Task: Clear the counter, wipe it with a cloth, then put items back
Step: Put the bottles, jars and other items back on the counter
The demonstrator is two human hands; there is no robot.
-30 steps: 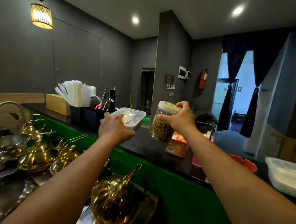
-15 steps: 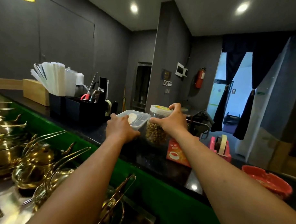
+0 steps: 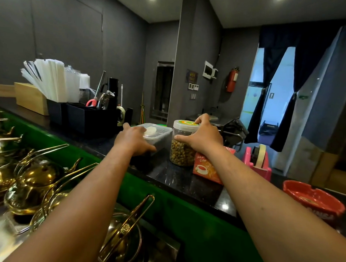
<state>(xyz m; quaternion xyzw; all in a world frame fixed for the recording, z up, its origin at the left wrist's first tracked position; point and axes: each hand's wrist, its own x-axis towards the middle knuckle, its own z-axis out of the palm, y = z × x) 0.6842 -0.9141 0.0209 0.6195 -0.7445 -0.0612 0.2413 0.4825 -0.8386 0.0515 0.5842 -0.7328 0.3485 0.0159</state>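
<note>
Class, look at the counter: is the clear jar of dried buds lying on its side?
No, the jar stands upright on the black counter, lid on top, with the right hand gripping its upper part.

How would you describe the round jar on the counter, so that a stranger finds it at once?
Look at the black counter above the green front. Near its middle, the right hand grips a clear round jar between a flat plastic box and a red tea carton. Only the jar is tall, round and full of yellowish-brown bits.
</note>
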